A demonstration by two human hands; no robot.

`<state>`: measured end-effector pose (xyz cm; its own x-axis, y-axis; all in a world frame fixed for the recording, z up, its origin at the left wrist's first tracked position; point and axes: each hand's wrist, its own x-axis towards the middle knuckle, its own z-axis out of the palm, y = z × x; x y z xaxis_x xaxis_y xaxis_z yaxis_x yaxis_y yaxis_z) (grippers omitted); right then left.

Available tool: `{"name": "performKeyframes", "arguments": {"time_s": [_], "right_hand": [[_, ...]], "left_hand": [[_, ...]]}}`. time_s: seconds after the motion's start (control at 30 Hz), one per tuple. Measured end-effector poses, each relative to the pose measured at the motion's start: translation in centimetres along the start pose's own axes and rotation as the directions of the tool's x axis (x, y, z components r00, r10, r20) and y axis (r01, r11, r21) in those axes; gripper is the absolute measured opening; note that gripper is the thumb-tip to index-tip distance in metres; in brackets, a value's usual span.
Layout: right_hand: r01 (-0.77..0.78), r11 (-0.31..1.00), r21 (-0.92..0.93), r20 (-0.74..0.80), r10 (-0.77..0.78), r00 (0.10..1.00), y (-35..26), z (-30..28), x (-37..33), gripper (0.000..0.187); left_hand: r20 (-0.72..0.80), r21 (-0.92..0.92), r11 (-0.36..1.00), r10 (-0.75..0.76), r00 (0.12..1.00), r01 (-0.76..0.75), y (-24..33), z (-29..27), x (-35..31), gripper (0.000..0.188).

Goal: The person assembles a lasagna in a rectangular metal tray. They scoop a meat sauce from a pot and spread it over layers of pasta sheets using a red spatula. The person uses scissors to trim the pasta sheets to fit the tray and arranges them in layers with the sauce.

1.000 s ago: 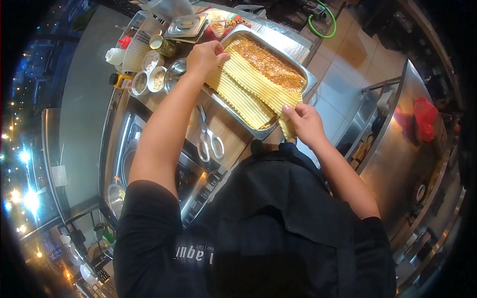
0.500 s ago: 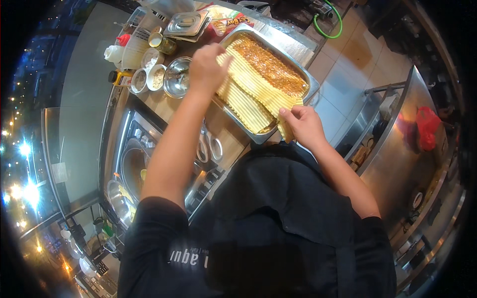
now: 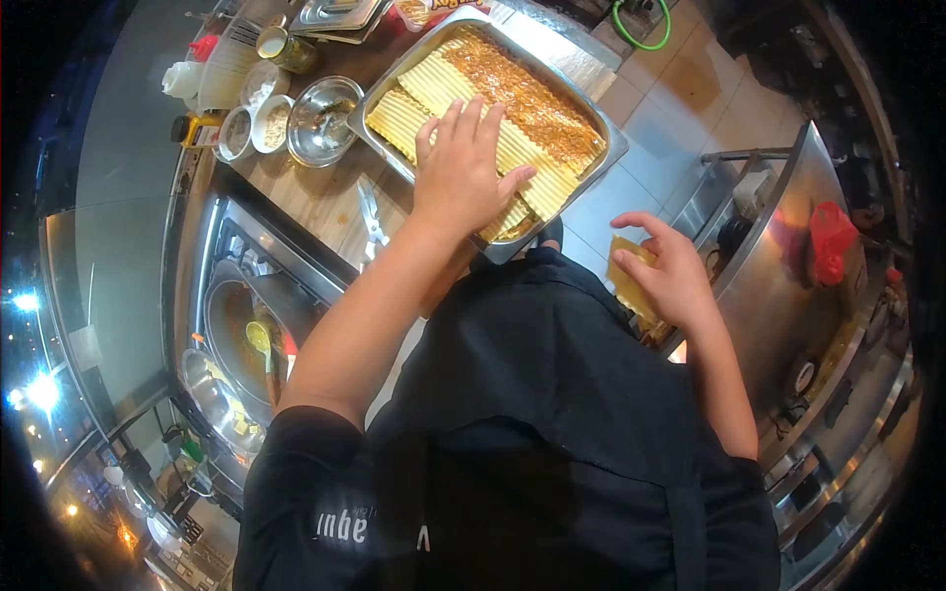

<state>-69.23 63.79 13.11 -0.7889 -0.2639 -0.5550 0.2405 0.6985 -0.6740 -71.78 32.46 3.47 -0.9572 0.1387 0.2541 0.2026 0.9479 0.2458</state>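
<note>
A rectangular metal baking tray (image 3: 606,133) lies on the wooden counter, filled with ridged yellow pasta sheets (image 3: 424,91) over a brown meat sauce (image 3: 522,94). My left hand (image 3: 463,167) rests flat, fingers spread, on the pasta sheets at the tray's near end. My right hand (image 3: 670,271) is off to the right of the tray, away from it, holding a yellow pasta piece (image 3: 631,266) between its fingers above a steel surface.
Left of the tray stand a steel bowl (image 3: 325,118), small bowls (image 3: 251,123) and bottles (image 3: 192,79). Metal tongs (image 3: 372,212) lie on the counter. A pot with a ladle (image 3: 246,335) sits lower left. A steel unit (image 3: 778,266) with a red object (image 3: 833,241) stands right.
My left hand came down from the tray's far left corner to lie flat on the near pasta sheets. My right hand left the tray's near corner and swung out right with a pasta piece.
</note>
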Motion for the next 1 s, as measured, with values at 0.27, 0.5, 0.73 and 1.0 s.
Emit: {"name": "performKeyframes", "arguments": {"time_s": [0.27,0.5,0.73,1.0], "right_hand": [[0.118,0.989,-0.095,0.006,-0.117,0.993,1.7,4.4,5.4,0.032],[0.363,0.806,-0.467,-0.076,-0.445,0.892,0.0,5.2,5.1,0.031],[0.508,0.626,-0.591,0.053,-0.599,0.799,1.3,5.5,7.3,0.027],[0.585,0.593,-0.553,0.078,-0.662,0.745,0.4,4.8,7.8,0.023]], "left_hand": [[-0.036,0.040,0.998,-0.047,0.998,0.049,0.1,-1.0,-0.8,0.054],[-0.065,-0.133,0.942,-0.320,0.945,0.310,-2.2,-7.1,-4.9,0.036],[0.143,0.081,0.790,-0.613,0.777,0.608,-5.1,-6.2,-16.7,0.055],[0.324,0.133,0.640,-0.750,0.577,0.757,-3.3,-7.5,-15.1,0.068]]}}
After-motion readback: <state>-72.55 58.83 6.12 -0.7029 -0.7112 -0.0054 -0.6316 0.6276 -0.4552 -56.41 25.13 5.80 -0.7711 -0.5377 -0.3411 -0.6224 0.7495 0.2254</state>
